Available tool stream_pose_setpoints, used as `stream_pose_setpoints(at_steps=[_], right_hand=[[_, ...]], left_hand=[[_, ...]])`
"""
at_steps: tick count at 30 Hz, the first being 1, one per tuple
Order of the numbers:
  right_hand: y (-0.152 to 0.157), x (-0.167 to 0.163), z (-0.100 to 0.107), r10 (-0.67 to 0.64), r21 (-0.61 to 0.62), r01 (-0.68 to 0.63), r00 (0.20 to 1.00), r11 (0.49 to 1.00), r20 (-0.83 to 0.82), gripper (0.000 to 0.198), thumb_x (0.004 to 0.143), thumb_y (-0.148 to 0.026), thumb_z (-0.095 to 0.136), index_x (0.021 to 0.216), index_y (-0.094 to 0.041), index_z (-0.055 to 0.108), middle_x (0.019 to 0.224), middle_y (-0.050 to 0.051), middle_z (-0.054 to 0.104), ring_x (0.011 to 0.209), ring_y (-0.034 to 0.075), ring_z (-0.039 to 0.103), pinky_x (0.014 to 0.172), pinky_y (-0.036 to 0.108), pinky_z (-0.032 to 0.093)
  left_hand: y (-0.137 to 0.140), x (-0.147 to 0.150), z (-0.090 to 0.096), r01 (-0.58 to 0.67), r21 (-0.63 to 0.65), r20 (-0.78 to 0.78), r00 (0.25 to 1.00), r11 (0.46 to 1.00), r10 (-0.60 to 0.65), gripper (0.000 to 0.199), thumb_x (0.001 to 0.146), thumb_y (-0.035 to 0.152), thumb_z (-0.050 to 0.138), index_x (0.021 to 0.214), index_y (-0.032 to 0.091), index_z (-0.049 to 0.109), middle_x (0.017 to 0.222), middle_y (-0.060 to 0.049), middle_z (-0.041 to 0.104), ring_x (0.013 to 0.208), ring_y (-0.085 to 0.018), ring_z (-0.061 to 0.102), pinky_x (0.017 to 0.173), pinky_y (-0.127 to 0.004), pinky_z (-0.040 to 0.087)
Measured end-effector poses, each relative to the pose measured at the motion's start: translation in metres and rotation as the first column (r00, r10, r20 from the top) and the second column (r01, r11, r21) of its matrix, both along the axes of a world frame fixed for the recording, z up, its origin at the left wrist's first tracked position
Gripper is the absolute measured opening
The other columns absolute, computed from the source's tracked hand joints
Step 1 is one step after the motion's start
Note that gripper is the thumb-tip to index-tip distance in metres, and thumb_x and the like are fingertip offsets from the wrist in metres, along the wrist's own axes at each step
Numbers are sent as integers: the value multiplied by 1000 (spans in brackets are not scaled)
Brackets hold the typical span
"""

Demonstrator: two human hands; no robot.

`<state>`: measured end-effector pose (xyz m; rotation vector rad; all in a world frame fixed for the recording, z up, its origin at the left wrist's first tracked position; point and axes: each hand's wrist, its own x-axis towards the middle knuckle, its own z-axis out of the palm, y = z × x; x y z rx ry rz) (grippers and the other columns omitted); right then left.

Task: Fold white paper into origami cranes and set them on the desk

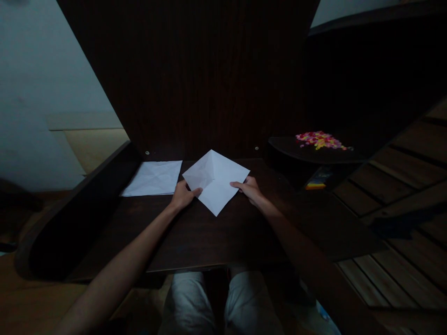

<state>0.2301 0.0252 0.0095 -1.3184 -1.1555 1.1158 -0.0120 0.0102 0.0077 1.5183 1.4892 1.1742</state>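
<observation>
A square sheet of white paper (218,188) is held up in front of me, turned like a diamond with one corner toward me. Crease lines run from its top corner to its middle, and the left part looks greyer. My left hand (185,193) grips the left edge, thumb on top and fingers mostly behind the sheet. On the opposite edge, my right hand (249,188) pinches the paper the same way. Beside my left hand, more white paper (153,177) with faint creases lies flat on the dark wooden desk (195,242).
A tall dark panel (209,83) rises behind the desk. On a rounded shelf (289,146) at the right lies a pile of small pink, red and yellow pieces (321,139). Below it is something with yellow and orange stripes (316,185). Wooden slats (377,279) stand farther right.
</observation>
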Motion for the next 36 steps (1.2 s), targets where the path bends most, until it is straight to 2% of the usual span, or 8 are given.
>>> stream_pose_setpoints(at_steps=[6, 12, 16, 21, 27, 31, 33, 36], right_hand=[[1, -1, -4, 80, 66, -83, 996, 994, 42, 27, 51, -19, 75, 76, -13, 65, 85, 8, 72, 76, 20, 65, 69, 31, 52], [-1, -1, -7, 137, 83, -152, 977, 985, 163, 22, 55, -18, 74, 75, -13, 66, 83, 8, 72, 74, 20, 66, 66, 30, 53], [1, -1, -10, 136, 96, -158, 970, 983, 202, 20, 57, -18, 72, 76, -13, 67, 81, 6, 71, 72, 19, 65, 65, 29, 52], [4, -1, -14, 94, 115, -129, 959, 985, 268, 22, 59, -22, 72, 77, -11, 66, 78, 7, 70, 70, 18, 64, 64, 28, 51], [4, 0, -13, 44, 121, -87, 946, 989, 320, 19, 59, -27, 71, 70, -12, 66, 74, 7, 70, 69, 20, 65, 60, 27, 50], [4, -1, -12, 16, 140, -75, 925, 987, 380, 19, 61, -28, 70, 71, -12, 66, 77, 9, 70, 71, 22, 66, 65, 30, 51], [4, -1, -12, 11, 157, -79, 918, 984, 396, 19, 62, -28, 69, 73, -12, 67, 79, 9, 71, 72, 22, 66, 67, 31, 52], [3, -1, -13, 19, 182, -98, 919, 978, 394, 17, 63, -28, 68, 71, -13, 67, 76, 8, 70, 70, 21, 65, 65, 30, 51]], left_hand=[[-3, 1, -1, 106, 115, -150, 985, 988, -89, 31, 63, 28, 70, 90, 14, 69, 92, -6, 72, 84, -25, 65, 78, -35, 52], [-9, 2, 2, 179, 153, -272, 953, 972, -133, 20, 66, 27, 66, 81, 17, 72, 77, -2, 72, 71, -22, 64, 71, -30, 50], [-13, 2, 7, 338, 166, -314, 909, 927, -275, 24, 72, 24, 59, 91, 21, 73, 86, 0, 73, 79, -22, 67, 77, -31, 50], [-10, -2, 5, 459, 142, -372, 846, 877, -382, 28, 70, 19, 57, 93, 21, 73, 103, -3, 71, 101, -24, 63, 92, -35, 46], [-12, -3, 8, 599, 105, -559, 696, 794, -451, 30, 72, 20, 56, 97, 25, 71, 109, -3, 69, 114, -25, 54, 102, -42, 35], [-18, -5, 18, 639, 35, -608, 623, 768, -491, 27, 68, 26, 65, 94, 24, 72, 113, -5, 66, 112, -30, 52, 101, -43, 32], [-20, -5, 20, 648, 3, -598, 611, 761, -518, 21, 76, 31, 59, 91, 24, 72, 111, -5, 67, 110, -29, 52, 101, -42, 32], [-19, -3, 18, 617, 5, -597, 633, 787, -493, 29, 87, 36, 46, 86, 23, 72, 107, -5, 68, 110, -27, 51, 103, -42, 29]])
